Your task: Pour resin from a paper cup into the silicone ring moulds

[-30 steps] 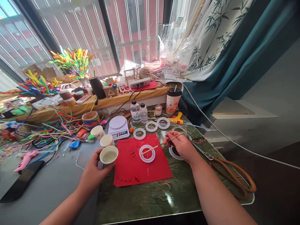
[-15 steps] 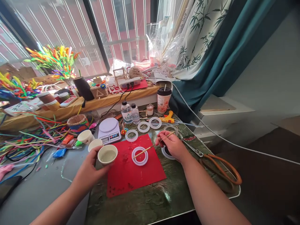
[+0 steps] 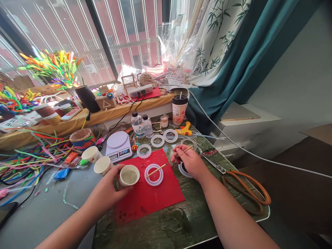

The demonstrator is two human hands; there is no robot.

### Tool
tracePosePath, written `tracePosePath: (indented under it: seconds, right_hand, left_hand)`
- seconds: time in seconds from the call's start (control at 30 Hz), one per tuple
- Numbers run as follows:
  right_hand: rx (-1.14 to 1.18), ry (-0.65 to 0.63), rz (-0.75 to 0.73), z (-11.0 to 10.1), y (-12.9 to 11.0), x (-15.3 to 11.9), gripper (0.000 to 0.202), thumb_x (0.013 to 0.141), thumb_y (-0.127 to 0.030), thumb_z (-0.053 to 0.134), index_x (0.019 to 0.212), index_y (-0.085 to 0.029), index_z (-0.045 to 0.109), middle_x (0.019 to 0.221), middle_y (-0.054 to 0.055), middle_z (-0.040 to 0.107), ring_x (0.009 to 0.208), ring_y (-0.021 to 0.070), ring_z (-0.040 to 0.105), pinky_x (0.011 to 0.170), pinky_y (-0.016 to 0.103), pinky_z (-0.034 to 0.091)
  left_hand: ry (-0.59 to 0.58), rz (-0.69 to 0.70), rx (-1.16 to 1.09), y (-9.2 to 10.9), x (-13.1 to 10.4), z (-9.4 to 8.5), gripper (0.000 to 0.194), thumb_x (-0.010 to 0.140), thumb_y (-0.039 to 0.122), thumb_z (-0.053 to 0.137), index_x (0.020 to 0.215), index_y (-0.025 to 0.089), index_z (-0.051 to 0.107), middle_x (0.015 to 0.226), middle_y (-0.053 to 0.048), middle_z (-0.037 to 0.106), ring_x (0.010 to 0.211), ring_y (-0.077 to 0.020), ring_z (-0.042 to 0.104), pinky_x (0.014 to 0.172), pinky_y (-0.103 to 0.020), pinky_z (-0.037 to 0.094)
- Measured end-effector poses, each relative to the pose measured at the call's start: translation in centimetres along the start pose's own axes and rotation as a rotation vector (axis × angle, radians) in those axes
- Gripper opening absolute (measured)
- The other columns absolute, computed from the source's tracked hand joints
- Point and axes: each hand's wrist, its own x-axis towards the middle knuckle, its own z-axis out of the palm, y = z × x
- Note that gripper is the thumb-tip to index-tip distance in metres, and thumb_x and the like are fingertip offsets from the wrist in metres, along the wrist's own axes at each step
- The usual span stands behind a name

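One paper cup (image 3: 129, 167) is near, with the fingers of the left hand (image 3: 112, 185) wrapped round its wall; it contains liquid (image 3: 130, 177) and is over the left part of the red sheet (image 3: 166, 194) on the bench (image 3: 155, 231). At three o'clock from it, a white ring (image 3: 161, 175) lies on the sheet. The right hand (image 3: 190, 161), between two and three o'clock from that ring, pinches a thin stick (image 3: 161, 167), its tip at the ring's nine o'clock side; contact cannot be made out. The step in hand looks like working the ring with the stick; the next move seems to call for a steady tip and a level cup. Beyond, a scale (image 3: 118, 148) stands at ten o'clock.
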Motion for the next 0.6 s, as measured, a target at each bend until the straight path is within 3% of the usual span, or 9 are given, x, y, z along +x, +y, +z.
tracePosePath:
  seconds: [0.1,0.23,0.6]
  right_hand:
    - [0.015,-0.015,0.020,0.0,-0.1,0.0,0.062,0.092,-0.087,0.087,0.099,-0.029,0.064,0.070,0.002,0.078,0.064,0.0193,0.058,0.069,0.036,0.049]
    - [0.029,-0.010,0.039,0.1,-0.1,0.0,0.063,0.090,-0.087,0.088,0.099,-0.029,0.063,0.074,0.003,0.082,0.063,0.0183,0.056,0.069,0.036,0.048]
    - [0.053,0.003,0.021,0.3,0.1,0.0,0.062,0.091,-0.085,0.087,0.100,-0.029,0.063,0.068,0.000,0.077,0.062,0.0183,0.055,0.068,0.036,0.050]
  left_hand:
    - [-0.008,0.001,0.015,0.2,0.1,0.1,0.058,0.090,0.059,0.087,0.139,0.029,0.079,0.141,-0.010,0.092,0.130,-0.0392,0.090,0.100,-0.047,0.076]
    - [-0.023,0.003,0.032,0.6,0.6,0.0,0.059,0.090,0.059,0.086,0.141,0.029,0.079,0.146,-0.010,0.091,0.134,-0.0391,0.088,0.104,-0.047,0.075]
    - [-0.081,0.011,0.086,1.8,1.4,-0.3,0.061,0.087,0.056,0.087,0.141,0.029,0.081,0.147,-0.009,0.092,0.135,-0.0399,0.087,0.107,-0.050,0.073]
